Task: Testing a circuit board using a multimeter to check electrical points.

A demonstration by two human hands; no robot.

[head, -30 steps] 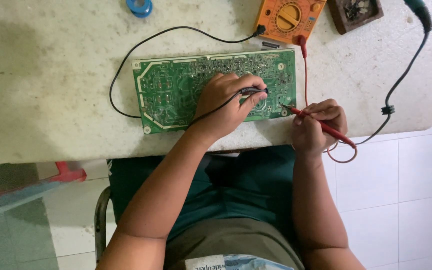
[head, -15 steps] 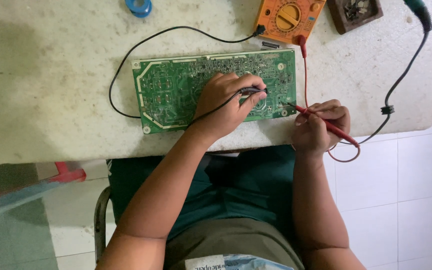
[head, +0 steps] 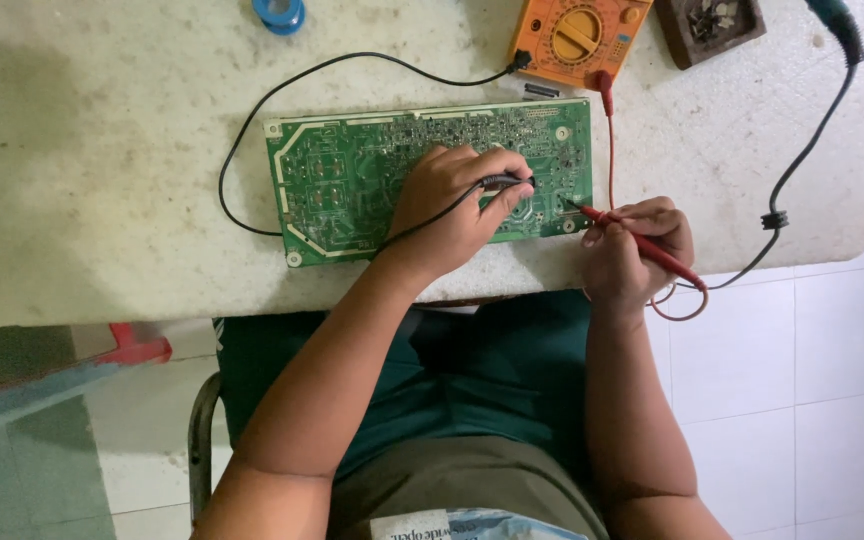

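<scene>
Head view, looking straight down. Green circuit board (head: 352,185) lies flat on the pale stone table (head: 82,170), solder side up, long axis running left to right, its near long edge close to the table's front edge.

Left hand (head: 452,210) rests on the right half of the board, fingers curled, thumb and forefinger pinching the black probe (head: 507,182). Probe lies roughly level, tip pointing right toward the board's right end; the tip itself is too small to make out against the solder points. Its black lead (head: 252,110) runs under the palm, loops off the board's left end and arcs back to the orange multimeter (head: 577,35).

Right hand (head: 637,250) sits at the table's front edge just right of the board, fingers closed around the red probe (head: 632,238). Probe axis is diagonal, tip pointing up-left and meeting the board near its lower right corner. Red lead (head: 610,140) rises along the board's right edge to the meter.

Meter is cut off by the top of frame; dial partly seen, display not. Blue tape roll (head: 279,12) and dark wooden tray (head: 709,25) are likewise cropped at the top. Thick dark cable (head: 802,160) crosses the table's right corner; its upper end leaves the frame.
</scene>
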